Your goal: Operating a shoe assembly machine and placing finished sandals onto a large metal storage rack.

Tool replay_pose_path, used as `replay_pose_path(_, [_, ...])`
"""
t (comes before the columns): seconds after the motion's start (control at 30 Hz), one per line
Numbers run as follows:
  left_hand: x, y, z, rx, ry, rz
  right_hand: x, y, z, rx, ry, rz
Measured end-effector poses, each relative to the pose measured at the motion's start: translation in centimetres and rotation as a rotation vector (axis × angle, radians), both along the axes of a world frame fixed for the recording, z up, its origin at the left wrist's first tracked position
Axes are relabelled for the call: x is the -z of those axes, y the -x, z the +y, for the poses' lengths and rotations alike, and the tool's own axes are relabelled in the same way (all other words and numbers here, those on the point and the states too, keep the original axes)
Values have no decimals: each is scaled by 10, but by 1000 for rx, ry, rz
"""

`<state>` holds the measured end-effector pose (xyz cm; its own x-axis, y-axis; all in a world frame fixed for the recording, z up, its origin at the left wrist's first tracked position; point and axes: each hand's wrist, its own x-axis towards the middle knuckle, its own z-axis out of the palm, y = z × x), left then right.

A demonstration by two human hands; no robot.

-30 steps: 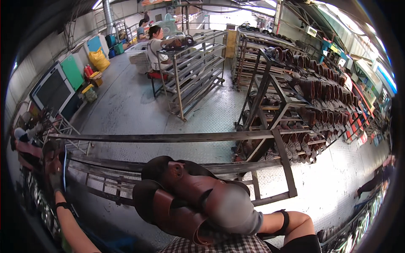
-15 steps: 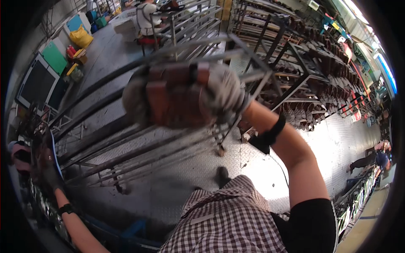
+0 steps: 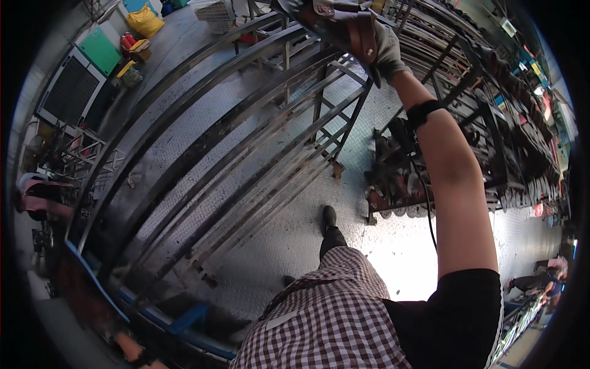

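My right hand, in a grey glove, is stretched far out at the top of the view. It grips a brown leather shoe with a riveted strap, partly cut off by the upper edge. The shoe is over the far end of an empty-barred metal rack. My left hand is low at the left rim, dark and smeared by motion, beside a blue-edged bench. A blurred brown shape is next to it; its kind and the left fingers cannot be made out.
At the right, another rack carries many rows of shoes. A green panel, a yellow bag and red extinguishers stand at the far left. Beneath lies a metal plate floor. A person is at the right rim.
My right hand has carried the shoe from the middle of the view up and away to the right. My left hand has dropped lower along the left rim. The view has shifted too.
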<state>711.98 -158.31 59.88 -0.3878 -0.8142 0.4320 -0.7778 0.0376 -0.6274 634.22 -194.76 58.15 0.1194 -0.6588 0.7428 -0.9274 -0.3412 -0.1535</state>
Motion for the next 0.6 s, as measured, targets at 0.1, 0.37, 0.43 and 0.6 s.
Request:
replay_pose_path(0.1, [-1,60,-15,5,21,27,2,53,-79,-50,48,55])
replay_pose_path(0.37, [-49,277,-93,-48,50,67,-13,113,-222,-293,200,303])
replay_pose_path(0.43, [-54,319,-112,-57,56,86,-10,146,-244,-238,140,290])
replay_pose_path(0.6, [-55,443,-195,8,88,172,-27,275,-295,-259,182,493])
